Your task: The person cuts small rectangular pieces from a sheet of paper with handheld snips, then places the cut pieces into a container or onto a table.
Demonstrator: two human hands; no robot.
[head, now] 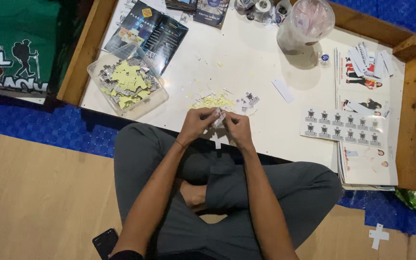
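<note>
Both hands meet over the near edge of the worktop (266, 96): my left hand (197, 123) and my right hand (237, 127) are closed together on one small sticker piece (219, 117), pinched between the fingertips of both. Just behind them lies a small heap of yellow paper scraps (213, 101), and a few cut stickers (249, 101) rest near it on the right. To the left, near the worktop corner, stands a clear plastic tub (127, 82) full of yellow and grey pieces, well apart from my hands. A sheet of uncut stickers (344, 124) lies to the right, on top of printed papers (367, 163) that reach over the front edge. At the far side stands a clear plastic jar (306, 24). Between the heap and the jar the white surface is mostly bare. A wooden rim (414, 110) borders the right side.
</note>
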